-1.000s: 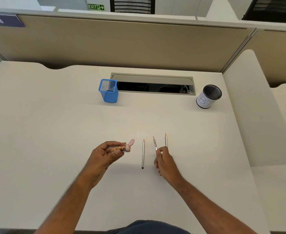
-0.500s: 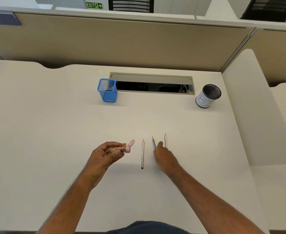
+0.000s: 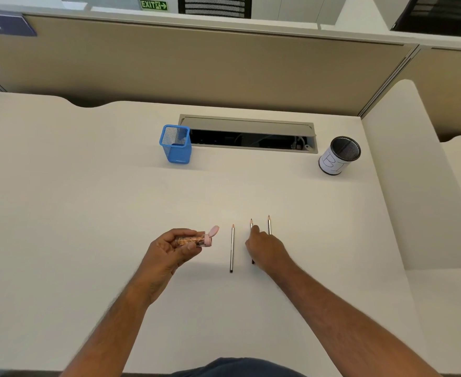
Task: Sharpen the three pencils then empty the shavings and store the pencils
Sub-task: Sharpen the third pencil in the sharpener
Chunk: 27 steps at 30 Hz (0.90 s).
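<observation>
We found our left hand (image 3: 174,247) gripping the sharpener (image 3: 196,238), lid open, shavings liable to spill if tilted, while our right hand (image 3: 264,247) covered the middle pencil (image 3: 251,223) on the desk (image 3: 87,213), grip undeterminable.

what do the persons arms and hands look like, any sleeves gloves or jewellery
Both forearms are bare right to the bottom of the picture, with no sleeves showing. The left hand and right hand wear no gloves, and no watch, ring or bracelet is visible.
</observation>
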{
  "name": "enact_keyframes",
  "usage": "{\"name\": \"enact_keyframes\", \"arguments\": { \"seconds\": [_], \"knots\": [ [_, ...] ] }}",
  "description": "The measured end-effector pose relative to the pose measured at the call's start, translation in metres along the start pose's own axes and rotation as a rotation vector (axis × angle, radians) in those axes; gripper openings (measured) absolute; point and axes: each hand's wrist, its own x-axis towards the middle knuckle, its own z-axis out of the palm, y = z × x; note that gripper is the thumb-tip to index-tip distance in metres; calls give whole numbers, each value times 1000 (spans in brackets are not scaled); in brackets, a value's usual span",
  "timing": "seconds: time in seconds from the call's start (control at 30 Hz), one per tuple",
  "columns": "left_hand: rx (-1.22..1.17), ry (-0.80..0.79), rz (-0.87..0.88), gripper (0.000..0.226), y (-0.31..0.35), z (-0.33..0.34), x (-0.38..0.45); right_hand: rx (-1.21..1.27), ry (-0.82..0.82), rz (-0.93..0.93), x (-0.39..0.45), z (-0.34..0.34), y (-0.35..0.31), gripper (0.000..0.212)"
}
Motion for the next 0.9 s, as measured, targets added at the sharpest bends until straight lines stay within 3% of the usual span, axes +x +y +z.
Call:
{"name": "enact_keyframes", "arguments": {
  "seconds": [0.13,0.23,0.33,0.5,0.67,0.8,0.9],
  "knots": [
    [-12,-4,1,70,1,-1,0,-65,-22,26,-3,-7,-4,39],
    [-3,3,10,44,-2,-3,2,-101,-14,7,-3,0,-1,24],
    [14,-3,7,42,-3,-2,2,-8,-33,78,-1,2,2,40],
    [18,-9,17,72,1,1,0,39,21,54,-5,-12,4,60],
    [19,-9,16,80,-1,1,1,8,62,26,-15,-11,-14,41],
    [22,-20,15,78,-2,3,1,50,56,18,-14,-3,-31,40],
    [26,-23,20,74,-1,4,1,107,-67,0,-13,-8,-41,37]
  ]
}}
